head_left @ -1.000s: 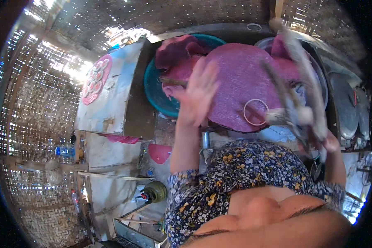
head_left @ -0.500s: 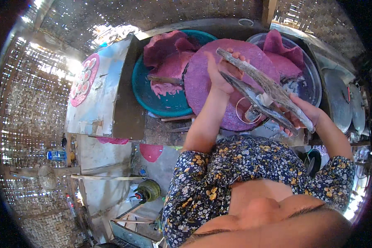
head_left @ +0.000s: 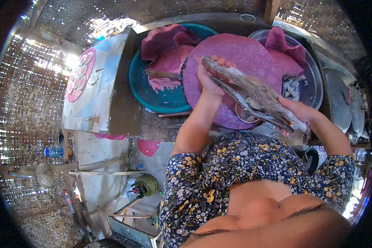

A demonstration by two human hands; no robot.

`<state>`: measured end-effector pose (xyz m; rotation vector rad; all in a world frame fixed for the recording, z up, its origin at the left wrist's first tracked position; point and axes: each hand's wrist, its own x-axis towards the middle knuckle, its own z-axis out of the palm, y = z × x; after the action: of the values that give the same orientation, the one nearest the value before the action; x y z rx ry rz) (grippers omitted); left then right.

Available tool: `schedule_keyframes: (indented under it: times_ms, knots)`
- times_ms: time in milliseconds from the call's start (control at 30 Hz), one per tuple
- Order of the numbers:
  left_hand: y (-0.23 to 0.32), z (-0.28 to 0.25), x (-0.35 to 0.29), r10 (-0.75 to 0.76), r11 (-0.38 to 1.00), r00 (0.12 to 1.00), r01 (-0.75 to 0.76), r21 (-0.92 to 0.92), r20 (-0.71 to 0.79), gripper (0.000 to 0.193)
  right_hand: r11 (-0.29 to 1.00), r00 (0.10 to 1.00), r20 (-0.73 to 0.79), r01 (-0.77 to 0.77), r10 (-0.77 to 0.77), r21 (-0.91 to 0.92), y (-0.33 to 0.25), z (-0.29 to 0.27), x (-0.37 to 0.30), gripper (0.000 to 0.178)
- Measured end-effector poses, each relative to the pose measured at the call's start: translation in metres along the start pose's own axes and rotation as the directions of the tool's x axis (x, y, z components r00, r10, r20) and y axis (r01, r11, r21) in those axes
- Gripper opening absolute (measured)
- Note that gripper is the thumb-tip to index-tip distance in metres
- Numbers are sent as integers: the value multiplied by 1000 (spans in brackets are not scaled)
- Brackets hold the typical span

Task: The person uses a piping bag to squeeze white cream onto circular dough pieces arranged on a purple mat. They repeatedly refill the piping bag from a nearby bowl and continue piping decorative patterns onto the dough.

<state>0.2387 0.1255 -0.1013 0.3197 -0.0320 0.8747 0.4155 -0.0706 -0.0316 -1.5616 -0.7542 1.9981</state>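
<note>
My left hand [head_left: 211, 84] is closed round the far left end of a long, flat, grey-brown stained thing that looks like a folded stiff cloth [head_left: 258, 91]. On its near right end my right hand [head_left: 298, 112] has a grip, thumb on top and fingertips showing below. Two long layers lie almost together, a dark gap between them. They are held aslant above a large round pink sheet [head_left: 229, 49] with a rough, speckled surface. Beneath the layers, a pale ring-shaped edge [head_left: 243, 116] shows in part.
At the left, a teal basin [head_left: 138, 99] holds pink mush, a wooden stick [head_left: 163, 75] and a draped pink sheet. A clear basin [head_left: 318, 89] with another pink sheet stands at the right. Metal lids [head_left: 338, 99] lean farther right. A box-like cabinet [head_left: 126, 91] borders the left side.
The two layers have come closer together, and the upper one now shows its broad face. A white bit between them is out of sight. Both hands have shifted slightly left in the picture.
</note>
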Motion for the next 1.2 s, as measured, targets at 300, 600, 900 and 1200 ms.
schedule_keyframes:
  times_ms: [300, 600, 900, 1200]
  knots:
    - [11, -11, 28, 41, 998, 976, -31, -52, 214, 39, 936, 970, -137, 149, -202, -319, -28, 2, 6, 56]
    - [-23, -5, 11, -28, 991, 999, 34, -128, 47, 35, 958, 971, -206, 56, -118, -281, -18, -3, -23, 51]
    - [6, 5, -11, -4, 1000, 985, 4, -2, -171, 47, 979, 988, -88, 109, -125, -171, -5, 13, 2, 51]
    - [35, -7, 33, -6, 995, 909, 49, -93, 417, 48, 771, 885, -166, 270, -434, -576, -32, 10, 5, 46]
